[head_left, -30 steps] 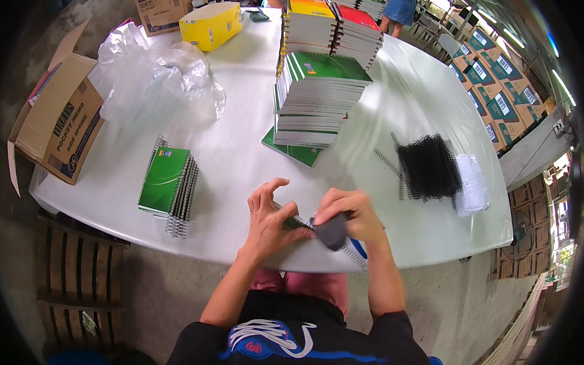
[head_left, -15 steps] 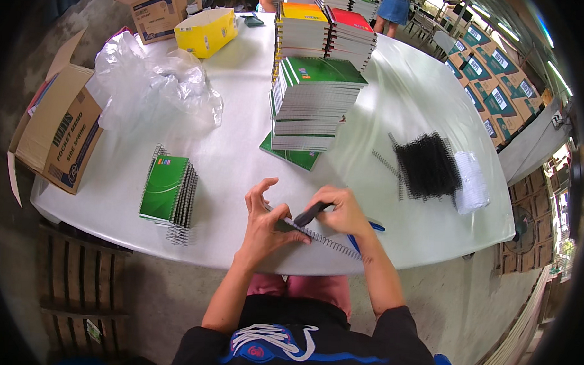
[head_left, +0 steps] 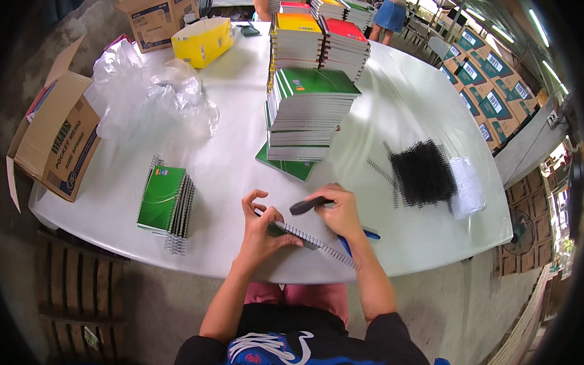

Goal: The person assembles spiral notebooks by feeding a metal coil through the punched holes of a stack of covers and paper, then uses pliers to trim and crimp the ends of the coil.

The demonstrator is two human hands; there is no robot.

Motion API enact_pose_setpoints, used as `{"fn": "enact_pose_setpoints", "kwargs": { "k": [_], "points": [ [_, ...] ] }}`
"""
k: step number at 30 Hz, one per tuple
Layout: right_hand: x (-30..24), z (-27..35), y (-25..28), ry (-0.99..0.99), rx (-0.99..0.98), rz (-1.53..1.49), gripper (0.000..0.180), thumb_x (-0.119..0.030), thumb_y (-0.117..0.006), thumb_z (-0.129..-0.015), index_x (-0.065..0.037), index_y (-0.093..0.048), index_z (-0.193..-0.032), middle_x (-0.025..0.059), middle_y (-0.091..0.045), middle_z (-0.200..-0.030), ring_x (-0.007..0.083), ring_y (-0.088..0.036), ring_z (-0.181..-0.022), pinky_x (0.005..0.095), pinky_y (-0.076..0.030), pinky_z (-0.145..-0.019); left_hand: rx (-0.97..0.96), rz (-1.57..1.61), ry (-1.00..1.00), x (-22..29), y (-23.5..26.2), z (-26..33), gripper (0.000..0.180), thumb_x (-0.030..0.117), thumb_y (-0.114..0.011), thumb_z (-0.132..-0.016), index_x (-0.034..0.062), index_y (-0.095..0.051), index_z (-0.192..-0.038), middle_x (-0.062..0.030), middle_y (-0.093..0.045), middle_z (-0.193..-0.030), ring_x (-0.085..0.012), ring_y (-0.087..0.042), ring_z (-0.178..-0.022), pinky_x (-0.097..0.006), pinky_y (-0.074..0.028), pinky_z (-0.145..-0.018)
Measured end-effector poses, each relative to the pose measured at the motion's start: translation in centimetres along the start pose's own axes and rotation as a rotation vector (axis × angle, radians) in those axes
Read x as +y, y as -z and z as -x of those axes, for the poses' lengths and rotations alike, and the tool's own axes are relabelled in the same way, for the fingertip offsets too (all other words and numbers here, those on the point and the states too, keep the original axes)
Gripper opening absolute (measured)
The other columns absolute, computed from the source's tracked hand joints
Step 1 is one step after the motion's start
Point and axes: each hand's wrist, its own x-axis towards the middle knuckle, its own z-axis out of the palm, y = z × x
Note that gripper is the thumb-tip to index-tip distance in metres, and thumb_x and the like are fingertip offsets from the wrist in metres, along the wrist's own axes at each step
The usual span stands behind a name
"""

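Note:
My left hand [head_left: 259,238] grips a small green notebook [head_left: 275,229] on edge near the front of the table, thumb and fingers pinching it. A dark wire spiral [head_left: 328,249] runs along its bound edge, and its free end sticks out to the right under my right wrist. My right hand [head_left: 341,213] is closed around a black, blunt-ended hand tool [head_left: 301,207], held just above the spiral and apart from it; its exact kind I cannot make out. Beneath my right forearm lies a blue-handled tool [head_left: 371,234], partly hidden.
Spiral-bound green notebooks [head_left: 161,194] are stacked at left. A tall pile of green-covered pads [head_left: 314,109] stands in the middle, with yellow and red ones behind. Black spirals [head_left: 423,173] lie at right beside a white bundle [head_left: 467,188]. Plastic wrap [head_left: 155,94] and cartons [head_left: 71,142] occupy the left.
My right hand has lifted the black tool off the spiral, slightly up and away. My left hand still holds the notebook, and more of the spiral along its edge shows. The view has shifted slightly.

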Motion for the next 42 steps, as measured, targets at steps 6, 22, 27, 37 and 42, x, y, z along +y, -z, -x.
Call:
{"fn": "enact_pose_setpoints", "kwargs": {
  "k": [6,22,27,37,42],
  "points": [
    [-2.6,-1.0,2.7,0.044,-0.057,0.278,0.039,-0.012,-0.066,-0.071,-0.011,-0.061,-0.109,0.0119,-0.059,-0.105,0.0296,-0.056,-0.097,0.0379,-0.043,-0.088,0.116,-0.062,0.086,0.5,-0.4,0.8,0.068,0.039,-0.091,-0.043,0.0067,-0.050,-0.086,-0.0161,-0.031,-0.117,-0.0316,-0.044,-0.094,-0.041,-0.045,-0.077],
    [-6.8,3.8,-2.3,0.338,-0.095,0.606,0.010,-0.023,-0.062,-0.085,-0.014,-0.063,-0.090,-0.0012,-0.063,-0.083,0.0138,-0.061,-0.084,0.0502,-0.031,-0.092,0.213,-0.245,-0.028,0.8,-2.2,2.9,0.052,-0.004,-0.074,-0.057,0.0064,-0.043,-0.097,-0.0172,-0.031,-0.113,-0.0299,-0.045,-0.088,-0.040,-0.044,-0.071],
    [-7.7,4.0,-3.5,0.308,-0.028,0.677,0.012,-0.025,-0.060,-0.083,-0.014,-0.062,-0.079,0.0001,-0.061,-0.074,0.0156,-0.060,-0.076,0.0475,-0.033,-0.086,0.219,-0.220,-0.008,0.2,-2.5,3.1,0.042,-0.008,-0.066,-0.063,0.0041,-0.042,-0.096,-0.0183,-0.032,-0.111,-0.0306,-0.045,-0.089,-0.040,-0.043,-0.072],
    [-8.3,4.1,-2.5,0.085,-0.144,0.562,0.013,-0.023,-0.061,-0.080,-0.010,-0.062,-0.083,0.0017,-0.063,-0.063,0.0207,-0.060,-0.060,0.0350,-0.042,-0.068,0.212,-0.139,-0.030,0.4,-2.1,3.0,0.049,-0.002,-0.074,-0.059,0.0038,-0.036,-0.090,-0.0177,-0.034,-0.102,-0.0321,-0.041,-0.092,-0.039,-0.042,-0.070],
    [-7.9,0.6,1.0,-0.234,-0.624,-0.036,0.054,-0.030,-0.064,-0.080,-0.009,-0.048,-0.126,0.0129,-0.067,-0.096,0.0262,-0.064,-0.088,0.0374,-0.046,-0.085,0.141,-0.106,-0.002,1.0,0.3,2.9,0.069,0.013,-0.088,-0.050,0.0050,-0.034,-0.092,-0.0159,-0.034,-0.100,-0.0309,-0.041,-0.092,-0.039,-0.043,-0.071]
  ]
}}
